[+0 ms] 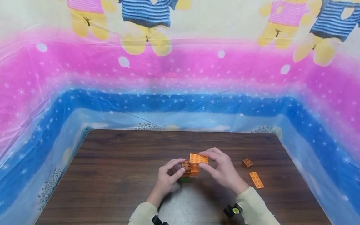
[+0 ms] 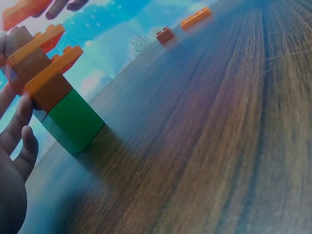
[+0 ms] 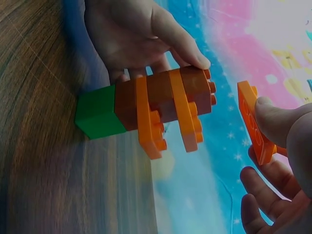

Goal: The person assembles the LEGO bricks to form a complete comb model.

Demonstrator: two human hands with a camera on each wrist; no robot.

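My left hand grips the brick tower, thumb and fingers partly curled about its upper part; below those fingers its green base stands on the table. My right thumb and fingers pinch an orange plate near one end, my right hand holding it just above the tower, not touching. Right of my right fingers lie a small brown brick and a second orange plate.

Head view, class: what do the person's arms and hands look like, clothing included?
The left hand and right hand are ungloved, emerging from long, pale cream fabric sleeves. Small black devices sit against both sleeves, the right one bearing a yellow-green patch.
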